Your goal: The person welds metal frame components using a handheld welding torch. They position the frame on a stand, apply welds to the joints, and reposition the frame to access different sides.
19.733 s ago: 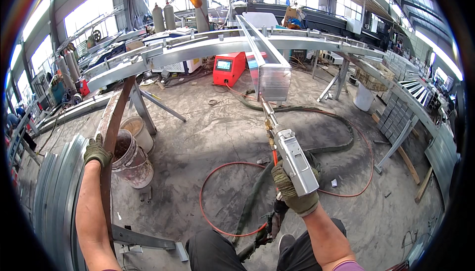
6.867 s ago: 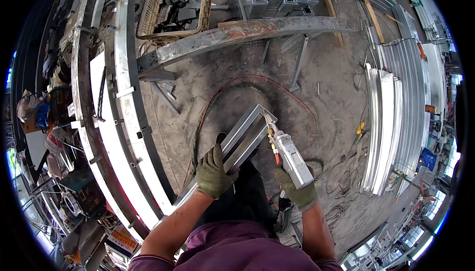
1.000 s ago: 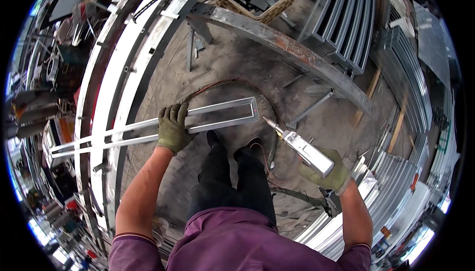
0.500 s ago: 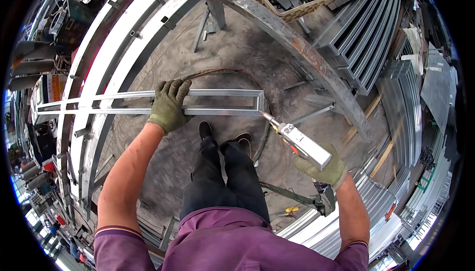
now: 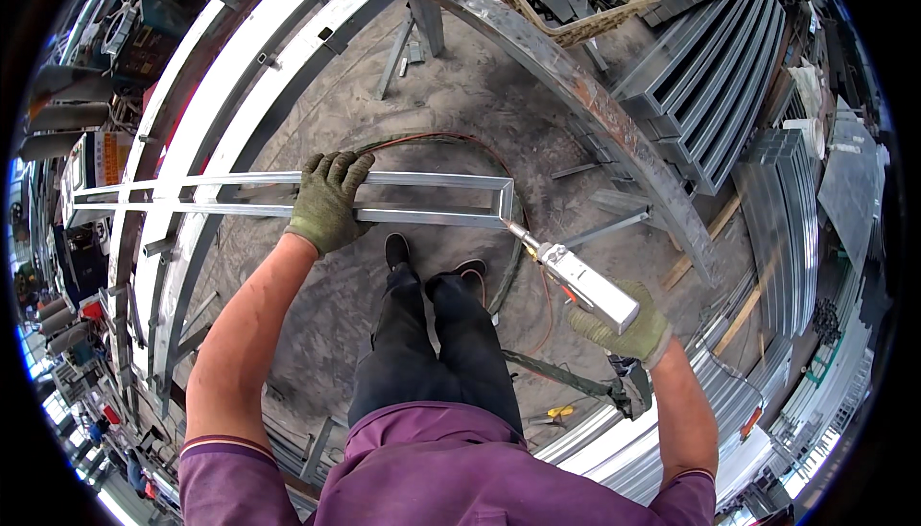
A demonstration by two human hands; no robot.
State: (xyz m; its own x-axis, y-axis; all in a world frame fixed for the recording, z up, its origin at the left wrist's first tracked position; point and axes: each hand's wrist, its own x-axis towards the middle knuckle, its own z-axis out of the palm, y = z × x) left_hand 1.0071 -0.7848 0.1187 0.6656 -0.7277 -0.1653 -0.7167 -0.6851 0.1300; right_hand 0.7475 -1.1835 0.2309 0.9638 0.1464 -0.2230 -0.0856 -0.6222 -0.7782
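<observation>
A long, narrow rectangular frame (image 5: 432, 179) of shiny square metal tube reaches from the left over to the middle. My left hand (image 5: 329, 202), in a green work glove, is closed on it, fingers over the far rail and palm by the near one. My right hand (image 5: 628, 326), gloved alike, grips a silver box-bodied welding gun (image 5: 587, 281) from below; most of its fingers are hidden behind the body. The gun's thin nozzle points up-left, its tip at or very near the frame's near right corner. I cannot tell whether they touch.
Large curved metal beams (image 5: 245, 108) run under the frame's left part; another curved beam (image 5: 595, 104) arches on the right. A basket (image 5: 614, 17) of dark metal pieces stands at the back. Stacked metal channels (image 5: 705, 75) lie right. A hose (image 5: 489, 147) loops across the floor.
The frame's left end has shifted slightly away from me, and the background has moved a little in view. Both hands keep their grips, with the nozzle still at the same corner.
</observation>
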